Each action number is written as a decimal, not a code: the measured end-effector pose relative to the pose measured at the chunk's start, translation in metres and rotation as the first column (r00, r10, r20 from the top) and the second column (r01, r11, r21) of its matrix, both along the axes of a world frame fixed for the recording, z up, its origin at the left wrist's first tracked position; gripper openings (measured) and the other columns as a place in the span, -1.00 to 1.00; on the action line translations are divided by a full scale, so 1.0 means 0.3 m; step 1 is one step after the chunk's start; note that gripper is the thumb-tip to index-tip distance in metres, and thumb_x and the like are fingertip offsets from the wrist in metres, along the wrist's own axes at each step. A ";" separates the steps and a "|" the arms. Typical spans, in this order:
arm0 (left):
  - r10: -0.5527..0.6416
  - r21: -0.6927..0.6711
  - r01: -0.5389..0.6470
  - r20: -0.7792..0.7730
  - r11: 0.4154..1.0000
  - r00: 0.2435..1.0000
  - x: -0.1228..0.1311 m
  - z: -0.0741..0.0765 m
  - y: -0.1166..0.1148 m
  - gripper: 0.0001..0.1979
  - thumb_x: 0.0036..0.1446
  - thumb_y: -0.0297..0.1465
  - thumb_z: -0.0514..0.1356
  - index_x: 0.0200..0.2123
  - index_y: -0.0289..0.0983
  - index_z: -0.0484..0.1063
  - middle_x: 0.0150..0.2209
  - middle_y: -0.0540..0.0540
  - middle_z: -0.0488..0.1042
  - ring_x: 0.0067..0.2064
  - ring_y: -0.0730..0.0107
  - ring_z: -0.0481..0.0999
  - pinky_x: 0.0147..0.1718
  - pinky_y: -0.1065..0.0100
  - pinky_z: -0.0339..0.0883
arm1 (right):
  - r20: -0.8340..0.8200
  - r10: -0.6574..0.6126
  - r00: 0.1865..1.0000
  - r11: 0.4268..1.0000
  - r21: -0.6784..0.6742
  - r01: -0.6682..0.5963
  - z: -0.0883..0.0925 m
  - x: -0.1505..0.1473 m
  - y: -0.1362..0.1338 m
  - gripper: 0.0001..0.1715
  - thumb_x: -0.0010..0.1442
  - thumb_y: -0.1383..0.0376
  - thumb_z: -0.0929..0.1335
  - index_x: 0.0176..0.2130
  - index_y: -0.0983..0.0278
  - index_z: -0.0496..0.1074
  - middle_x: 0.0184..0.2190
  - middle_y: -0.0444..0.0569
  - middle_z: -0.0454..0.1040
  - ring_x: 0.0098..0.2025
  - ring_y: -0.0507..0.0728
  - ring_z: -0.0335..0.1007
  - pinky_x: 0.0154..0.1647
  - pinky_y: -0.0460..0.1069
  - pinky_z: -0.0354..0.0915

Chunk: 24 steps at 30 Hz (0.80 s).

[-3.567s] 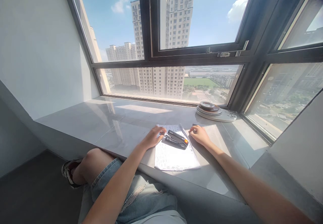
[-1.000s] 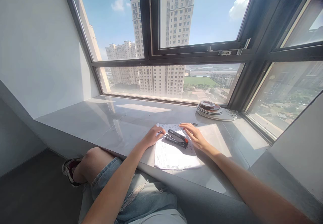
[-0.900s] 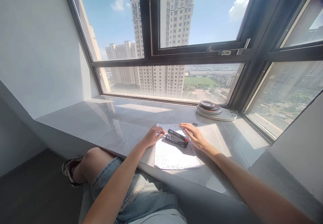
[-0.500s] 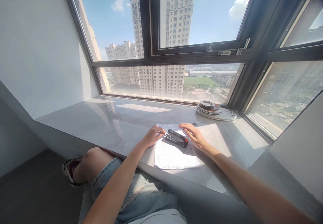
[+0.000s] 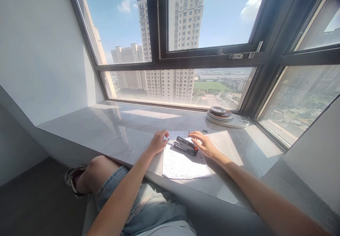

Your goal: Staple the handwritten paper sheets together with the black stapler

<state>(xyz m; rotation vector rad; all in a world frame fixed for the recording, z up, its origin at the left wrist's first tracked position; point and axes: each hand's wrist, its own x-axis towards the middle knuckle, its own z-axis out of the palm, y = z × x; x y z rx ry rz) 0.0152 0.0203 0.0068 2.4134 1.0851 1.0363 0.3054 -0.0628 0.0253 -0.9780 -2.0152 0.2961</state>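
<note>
Sitting at the grey window sill [image 5: 106, 129], you have your bent knee [image 5: 99, 165] and frayed denim shorts [image 5: 143, 207] nearest the camera. A shoe [image 5: 73, 181] shows on the floor side, to the left. Both your forearms reach forward over the sill's front edge.

Just past that edge lies a printed sheet of paper [image 5: 183, 165], flat on the stone, its near corners close to the lip. On the far half of the sheet rests a black stapler [image 5: 187, 145] with a red tip at its right end. It lies slantwise, with the silvery metal end pointing left.

Your left hand [image 5: 158, 142] is at that left end, thumb and fingers curled closed on the metal part. Your right hand [image 5: 204, 144] lies on the paper by the stapler's right end. Its fingers are spread and loose, gripping nothing, and the fingertips are just beside the stapler's top. Whether they touch it cannot be made out.

Beyond your right hand a small dark piece [image 5: 204, 131] sits on the bare sill, too small to identify. Farther back, near the right corner of the glass, stands a low stack of plates [image 5: 225, 118]. Above it is the dark window frame with its latch [image 5: 236, 56], and outside rise pale tower blocks [image 5: 186, 16] under a blue sky.
</note>
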 end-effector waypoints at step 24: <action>-0.035 -0.070 0.033 -0.017 0.997 0.999 0.002 0.014 -0.021 -0.76 0.05 -0.58 0.12 -0.23 -0.18 0.40 -0.25 0.00 0.55 -0.31 0.33 0.40 -0.23 0.28 0.31 | 0.137 0.092 0.986 0.957 -0.287 -0.049 -0.005 -0.026 -0.014 -0.49 0.28 -0.04 0.38 0.03 0.26 0.50 -0.32 -0.07 0.52 -0.39 0.08 0.31 -0.42 -0.06 0.22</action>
